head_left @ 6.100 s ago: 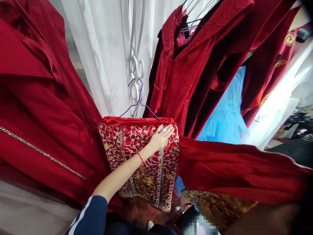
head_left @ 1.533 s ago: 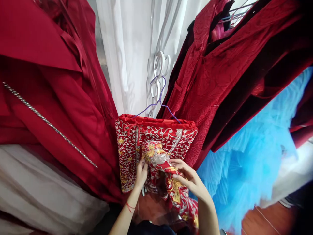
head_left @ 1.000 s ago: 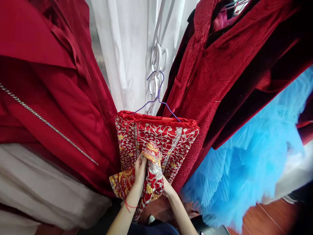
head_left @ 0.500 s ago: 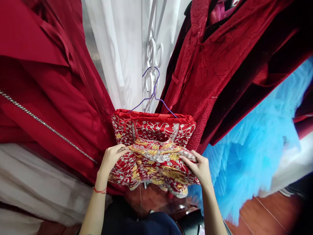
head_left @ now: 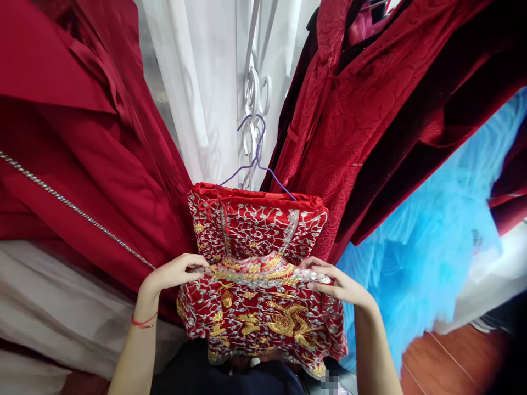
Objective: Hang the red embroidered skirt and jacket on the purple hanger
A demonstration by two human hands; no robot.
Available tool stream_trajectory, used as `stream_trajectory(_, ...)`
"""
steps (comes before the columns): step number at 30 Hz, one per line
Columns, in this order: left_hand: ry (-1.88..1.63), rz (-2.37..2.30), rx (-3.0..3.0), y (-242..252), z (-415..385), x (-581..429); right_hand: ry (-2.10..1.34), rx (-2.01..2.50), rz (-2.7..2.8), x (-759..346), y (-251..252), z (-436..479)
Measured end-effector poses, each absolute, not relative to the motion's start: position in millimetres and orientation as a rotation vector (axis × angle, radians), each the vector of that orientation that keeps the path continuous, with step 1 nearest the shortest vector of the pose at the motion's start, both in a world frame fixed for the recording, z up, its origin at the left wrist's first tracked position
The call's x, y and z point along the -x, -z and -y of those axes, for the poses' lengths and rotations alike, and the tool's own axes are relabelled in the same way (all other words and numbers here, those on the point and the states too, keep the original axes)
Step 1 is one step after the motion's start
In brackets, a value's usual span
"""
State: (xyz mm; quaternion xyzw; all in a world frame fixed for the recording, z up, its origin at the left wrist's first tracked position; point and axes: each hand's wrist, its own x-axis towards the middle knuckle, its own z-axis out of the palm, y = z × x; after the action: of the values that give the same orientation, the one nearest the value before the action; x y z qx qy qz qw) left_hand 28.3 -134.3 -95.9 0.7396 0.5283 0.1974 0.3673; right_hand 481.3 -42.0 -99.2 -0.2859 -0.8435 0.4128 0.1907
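A red jacket (head_left: 255,312) with silver and gold embroidery, a dragon among the motifs, hangs between my two hands in the head view. My left hand (head_left: 177,272) pinches it at the left shoulder, beside the collar. At the other shoulder my right hand (head_left: 335,282) grips the cloth between thumb and fingers. Behind the jacket is a matching embroidered red skirt (head_left: 255,222) with a gathered waistband and a small tie. The skirt hangs on a purple wire hanger (head_left: 257,159), and the jacket covers its lower part.
Red gowns (head_left: 90,164) hang at left, one crossed by a silver chain-like trim. Patterned red dresses (head_left: 325,131) and a blue tulle dress (head_left: 420,241) hang at right. White curtains (head_left: 214,82) and a scrolled white metal stand (head_left: 253,90) are behind. Reddish floor (head_left: 465,356) shows lower right.
Both hands have moved lower and nearer to me, spreading slightly apart. The jacket came down with them; its front now faces up more fully and more of the skirt shows.
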Motion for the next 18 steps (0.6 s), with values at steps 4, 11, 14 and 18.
stream_trajectory(4,-0.553,-1.527,-1.989,113.7,132.1,-27.6,-1.343,0.487,2.449,-464.7,103.4,53.6)
stream_trajectory(11,-0.962,-1.100,-2.035,107.0,119.2,-63.8,-1.772,-0.398,2.243,-412.3,116.5,45.0)
stream_trajectory(14,-1.123,-0.788,-1.935,94.9,118.0,-83.0,-1.698,-0.331,2.044,-391.3,99.1,37.8)
stream_trajectory(18,-1.141,-0.517,-1.807,78.0,114.9,-110.9,-1.472,-0.128,2.046,-364.1,75.7,37.4)
